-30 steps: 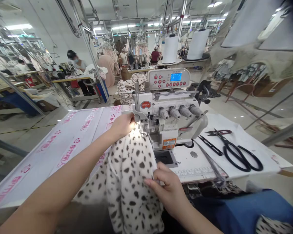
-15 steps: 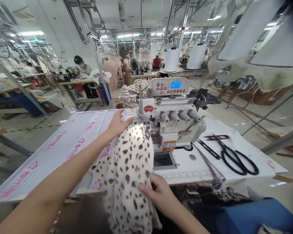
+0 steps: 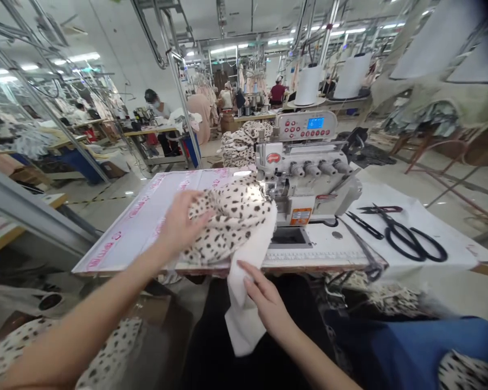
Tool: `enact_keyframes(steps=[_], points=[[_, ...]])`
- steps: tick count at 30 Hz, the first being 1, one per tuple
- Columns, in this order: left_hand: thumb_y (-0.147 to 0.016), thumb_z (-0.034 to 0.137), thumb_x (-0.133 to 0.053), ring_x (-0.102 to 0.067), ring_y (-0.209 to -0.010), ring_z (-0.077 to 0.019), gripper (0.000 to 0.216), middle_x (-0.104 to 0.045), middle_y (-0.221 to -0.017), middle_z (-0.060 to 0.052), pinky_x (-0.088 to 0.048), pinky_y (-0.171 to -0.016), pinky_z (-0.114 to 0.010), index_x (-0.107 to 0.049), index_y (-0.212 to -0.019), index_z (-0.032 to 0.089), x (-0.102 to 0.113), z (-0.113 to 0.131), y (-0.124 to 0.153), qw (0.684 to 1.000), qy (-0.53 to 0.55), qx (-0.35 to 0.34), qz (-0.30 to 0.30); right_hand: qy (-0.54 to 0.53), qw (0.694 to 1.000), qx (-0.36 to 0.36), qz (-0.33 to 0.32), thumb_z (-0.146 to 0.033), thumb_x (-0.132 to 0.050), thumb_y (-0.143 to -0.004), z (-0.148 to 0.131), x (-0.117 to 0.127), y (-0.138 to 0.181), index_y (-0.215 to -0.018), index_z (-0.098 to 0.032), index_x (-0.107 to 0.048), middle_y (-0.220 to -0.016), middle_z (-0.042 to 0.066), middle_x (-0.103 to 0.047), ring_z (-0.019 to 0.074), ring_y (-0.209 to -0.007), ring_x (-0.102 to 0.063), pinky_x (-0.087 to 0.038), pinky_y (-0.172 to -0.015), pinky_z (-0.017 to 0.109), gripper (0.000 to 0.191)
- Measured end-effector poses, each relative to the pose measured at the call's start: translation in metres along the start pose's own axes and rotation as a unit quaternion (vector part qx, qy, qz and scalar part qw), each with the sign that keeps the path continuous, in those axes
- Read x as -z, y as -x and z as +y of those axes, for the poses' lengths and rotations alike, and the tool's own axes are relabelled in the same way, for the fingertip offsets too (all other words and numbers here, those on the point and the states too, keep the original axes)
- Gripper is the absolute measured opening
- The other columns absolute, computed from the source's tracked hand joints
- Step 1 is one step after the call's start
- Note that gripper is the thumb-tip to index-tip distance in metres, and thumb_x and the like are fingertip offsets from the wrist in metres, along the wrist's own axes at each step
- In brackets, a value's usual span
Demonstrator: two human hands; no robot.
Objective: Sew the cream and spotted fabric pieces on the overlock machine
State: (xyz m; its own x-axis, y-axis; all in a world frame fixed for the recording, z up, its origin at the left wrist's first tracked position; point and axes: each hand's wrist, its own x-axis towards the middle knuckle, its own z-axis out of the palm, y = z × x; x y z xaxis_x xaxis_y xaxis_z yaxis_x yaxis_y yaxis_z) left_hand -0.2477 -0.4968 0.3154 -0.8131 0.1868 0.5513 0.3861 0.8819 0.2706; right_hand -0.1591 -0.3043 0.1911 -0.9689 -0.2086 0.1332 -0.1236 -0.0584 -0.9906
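A fluffy cream fabric with dark spots (image 3: 228, 216) lies bunched on the table, its far edge at the needle area of an overlock sewing machine (image 3: 305, 173). My left hand (image 3: 183, 225), slightly blurred, grips the left side of the bunch between thumb and fingers. From the fabric's right side a plain white part (image 3: 248, 271) hangs over the table's front edge. My right hand (image 3: 266, 298) pinches this white part just below the edge. A lamp on the machine lights the fabric by the needle.
Black scissors (image 3: 415, 238) and thread snips (image 3: 366, 225) lie right of the machine. Behind it rises a pile of spotted fabric (image 3: 239, 143). Thread cones (image 3: 309, 85) stand beyond. Blue cloth (image 3: 415, 346) is at the lower right. Co-workers sit at far tables.
The spotted fabric, which hung down over the front edge, is now gathered up on the table. My left hand has come back from beside the needle. My right hand now holds the white part.
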Motion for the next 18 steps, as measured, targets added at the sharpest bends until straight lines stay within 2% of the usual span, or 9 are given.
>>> enact_keyframes(steps=[2,4,6,7,9,11,13,16,18], points=[[-0.076,0.034,-0.055,-0.041,-0.113,-0.0243,0.051,-0.044,-0.119,-0.012,-0.038,-0.096,-0.040,-0.038,-0.121,0.018,-0.020,0.025,0.051,0.995,0.023,-0.096,-0.032,0.043,0.999,0.008,0.012,-0.035,-0.048,-0.085,0.007,0.001,0.010,-0.109,-0.018,-0.059,-0.110,0.008,-0.059,0.0228,-0.101,-0.054,-0.039,-0.091,0.036,0.031],[-0.076,0.025,-0.055,-0.038,-0.116,-0.0259,0.052,-0.040,-0.122,-0.014,-0.035,-0.098,-0.043,-0.035,-0.124,0.020,-0.043,0.031,0.096,0.992,-0.011,-0.122,0.012,0.070,0.996,0.001,0.052,-0.034,-0.053,-0.082,0.012,0.003,0.016,-0.097,-0.017,-0.061,-0.096,0.007,-0.062,0.0225,-0.091,-0.056,-0.042,-0.085,0.035,0.024],[-0.076,0.019,-0.053,-0.036,-0.118,-0.0286,0.051,-0.038,-0.124,-0.016,-0.033,-0.097,-0.047,-0.035,-0.124,0.019,-0.064,0.019,0.121,0.994,-0.046,-0.082,0.060,0.060,0.992,-0.015,0.109,-0.033,-0.058,-0.077,0.016,0.003,0.020,-0.097,-0.017,-0.057,-0.092,0.006,-0.061,0.0218,-0.085,-0.057,-0.045,-0.079,0.035,0.025],[-0.076,0.017,-0.052,-0.036,-0.118,-0.0297,0.049,-0.038,-0.125,-0.017,-0.033,-0.097,-0.049,-0.036,-0.123,0.018,-0.071,0.009,0.126,0.994,-0.058,-0.051,0.073,0.038,0.990,-0.017,0.135,-0.032,-0.060,-0.075,0.018,0.003,0.021,-0.104,-0.017,-0.052,-0.097,0.007,-0.060,0.0219,-0.087,-0.057,-0.046,-0.079,0.034,0.033],[-0.076,0.015,-0.048,-0.038,-0.118,-0.0306,0.043,-0.041,-0.125,-0.017,-0.032,-0.096,-0.050,-0.042,-0.119,0.017,-0.078,-0.013,0.124,0.997,-0.057,0.000,0.055,-0.032,0.984,-0.011,0.173,-0.031,-0.064,-0.072,0.022,0.003,0.022,-0.124,-0.019,-0.036,-0.112,0.009,-0.055,0.0226,-0.097,-0.055,-0.046,-0.082,0.035,0.060],[-0.076,0.012,-0.043,-0.042,-0.115,-0.0293,0.036,-0.047,-0.121,-0.015,-0.033,-0.095,-0.049,-0.047,-0.112,0.017,-0.072,-0.030,0.116,0.999,-0.025,0.024,0.014,-0.091,0.980,-0.013,0.176,-0.031,-0.067,-0.070,0.024,0.003,0.024,-0.131,-0.020,-0.025,-0.119,0.011,-0.052,0.0240,-0.105,-0.053,-0.044,-0.087,0.038,0.075],[-0.079,0.012,-0.037,-0.050,-0.107,-0.0264,0.032,-0.055,-0.111,-0.014,-0.039,-0.090,-0.045,-0.047,-0.109,0.016,-0.056,-0.035,0.109,0.999,0.011,0.038,-0.010,-0.112,0.983,-0.044,0.136,-0.033,-0.068,-0.069,0.022,0.003,0.028,-0.124,-0.018,-0.038,-0.113,0.011,-0.057,0.0270,-0.103,-0.054,-0.044,-0.087,0.042,0.065],[-0.085,0.021,-0.031,-0.059,-0.084,-0.0198,0.031,-0.060,-0.094,-0.009,-0.047,-0.075,-0.034,-0.038,-0.114,0.016,-0.022,-0.015,0.106,0.994,0.072,0.077,-0.005,-0.123,0.986,-0.086,0.072,-0.037,-0.068,-0.069,0.010,-0.001,0.040,-0.103,-0.016,-0.054,-0.103,0.011,-0.063,0.0294,-0.096,-0.057,-0.045,-0.084,0.044,0.041],[-0.084,0.028,-0.038,-0.059,-0.081,-0.0168,0.034,-0.060,-0.096,-0.006,-0.048,-0.071,-0.028,-0.036,-0.117,0.020,0.001,0.008,0.109,0.991,0.113,0.051,-0.048,-0.140,0.985,-0.079,0.055,-0.036,-0.066,-0.072,-0.003,-0.006,0.049,-0.105,-0.017,-0.053,-0.105,0.010,-0.062,0.0279,-0.096,-0.057,-0.045,-0.083,0.042,0.040]])
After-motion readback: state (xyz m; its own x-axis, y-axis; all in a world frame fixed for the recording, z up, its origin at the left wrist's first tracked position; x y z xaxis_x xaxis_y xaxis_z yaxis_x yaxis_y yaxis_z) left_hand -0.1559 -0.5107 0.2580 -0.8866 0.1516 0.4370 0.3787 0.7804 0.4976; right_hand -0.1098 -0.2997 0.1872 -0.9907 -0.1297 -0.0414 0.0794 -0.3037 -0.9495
